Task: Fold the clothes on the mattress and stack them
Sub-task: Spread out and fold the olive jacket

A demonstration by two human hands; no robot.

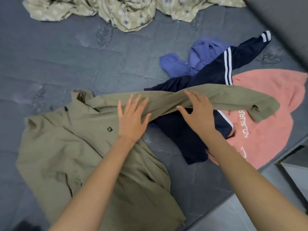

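4 garments counted on mattress (66, 64): 1 olive jacket (66, 147), 1 navy top (183, 135), 1 pink hoodie (266, 130), 1 blue top (180, 65). Jacket's sleeve (225, 95) is pressed by L hand (131, 119) & R hand (198, 114), fingers spread.

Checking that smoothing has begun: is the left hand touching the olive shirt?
Touching. The head view shows the left hand lying flat, fingers spread, on the sleeve of the olive shirt, with no gap visible.

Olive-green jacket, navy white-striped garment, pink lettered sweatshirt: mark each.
Olive-green jacket (75, 140): head view, front panel left of the logo.
Navy white-striped garment (211, 75): head view, dark cloth left of the stripes.
Pink lettered sweatshirt (270, 130): head view, body right of the lettering.
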